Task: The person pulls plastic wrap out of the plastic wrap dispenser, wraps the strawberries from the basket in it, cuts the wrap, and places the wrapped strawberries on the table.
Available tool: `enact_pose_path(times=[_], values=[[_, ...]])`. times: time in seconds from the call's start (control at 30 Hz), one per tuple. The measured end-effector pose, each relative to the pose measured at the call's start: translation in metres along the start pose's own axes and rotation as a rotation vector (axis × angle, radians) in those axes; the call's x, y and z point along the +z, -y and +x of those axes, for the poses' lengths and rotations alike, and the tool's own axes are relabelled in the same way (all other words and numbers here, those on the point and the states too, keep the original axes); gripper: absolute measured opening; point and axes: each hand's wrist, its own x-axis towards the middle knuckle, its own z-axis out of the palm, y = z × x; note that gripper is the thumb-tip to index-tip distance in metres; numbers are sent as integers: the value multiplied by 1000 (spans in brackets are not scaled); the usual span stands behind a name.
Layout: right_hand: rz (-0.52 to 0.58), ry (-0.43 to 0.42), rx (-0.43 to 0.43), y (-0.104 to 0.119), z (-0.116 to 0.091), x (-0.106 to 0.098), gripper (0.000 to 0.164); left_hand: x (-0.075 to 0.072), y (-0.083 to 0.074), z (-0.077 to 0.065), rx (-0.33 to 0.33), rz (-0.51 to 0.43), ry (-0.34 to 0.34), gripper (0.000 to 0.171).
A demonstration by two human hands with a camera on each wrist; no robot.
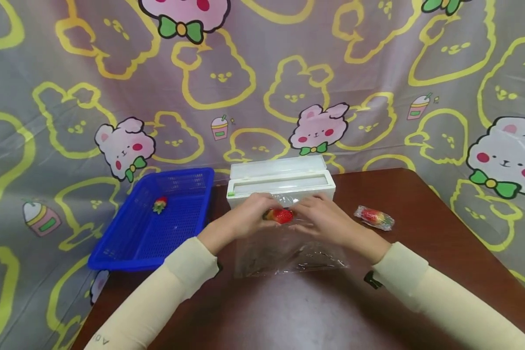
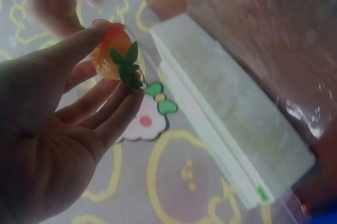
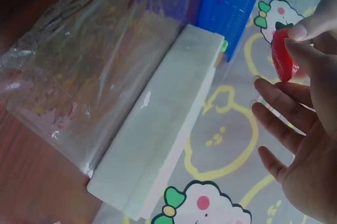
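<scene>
My left hand (image 2: 79, 113) pinches a red strawberry (image 2: 112, 50) with green leaves between thumb and fingers, above a sheet of clear plastic wrap (image 1: 288, 253). The leaves point toward the left hand's side. My right hand (image 3: 310, 113) is beside the strawberry's red end, its thumb close to the fruit and its other fingers spread. Whether the right fingertips touch the fruit is hard to tell. Behind both hands stands a white plastic wrap dispenser (image 3: 158, 113) with its lid raised. The wrap lies in front of it on the table.
On the left, a blue basket (image 1: 131, 265) holds one strawberry (image 1: 160, 204). A strawberry wrapped in clear film (image 1: 375, 217) lies on the brown table (image 1: 437, 253) to the right. A patterned curtain (image 1: 262, 73) hangs close behind.
</scene>
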Motion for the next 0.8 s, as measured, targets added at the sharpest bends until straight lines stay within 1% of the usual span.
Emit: enact_pose_path(times=[0.13,0.27,0.33,0.43,0.53,0.67,0.8], values=[[2,-8,-15,1,-1,6,40,12,-6,5,20,-16,-17,26],[-32,-16,-41,-1,-2,10,36,22,-10,6,-4,-4,-42,27],[-53,-14,-49,-2,-3,12,35,26,-10,4,-32,-15,-49,29],[-58,-11,-48,-5,-6,14,37,31,-9,2,-59,-44,-63,34],[-48,-22,-45,-8,-8,17,39,37,-7,1,-53,-72,-83,36],[-32,-26,-32,-12,-10,23,42,45,-3,0,-26,-60,-104,38],[2,0,-10,-15,-10,29,41,51,0,-1,-47,-53,-89,39]])
